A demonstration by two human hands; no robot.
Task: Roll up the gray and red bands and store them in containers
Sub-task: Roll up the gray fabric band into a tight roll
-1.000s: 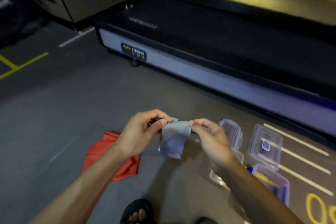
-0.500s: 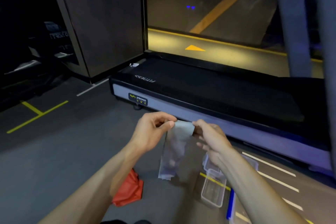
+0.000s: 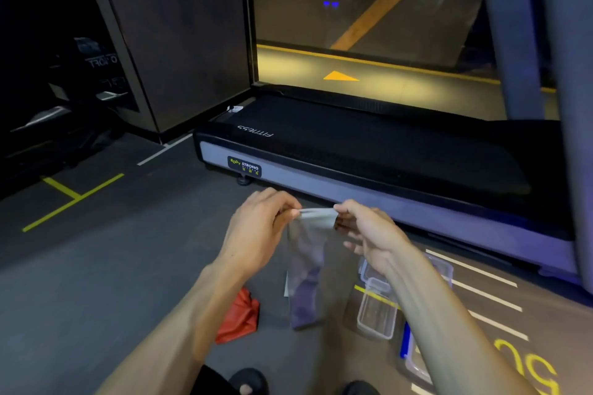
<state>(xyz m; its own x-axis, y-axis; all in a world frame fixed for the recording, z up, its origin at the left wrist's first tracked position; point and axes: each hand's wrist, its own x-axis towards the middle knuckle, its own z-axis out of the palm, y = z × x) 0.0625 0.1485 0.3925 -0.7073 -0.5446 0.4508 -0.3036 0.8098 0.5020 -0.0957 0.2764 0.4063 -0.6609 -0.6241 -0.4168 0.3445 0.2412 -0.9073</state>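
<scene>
The left hand and right hand each pinched a top corner of the gray band, which hung down in front of the treadmill. The red band lay on the floor nearer than the treadmill, left of a clear container.
</scene>
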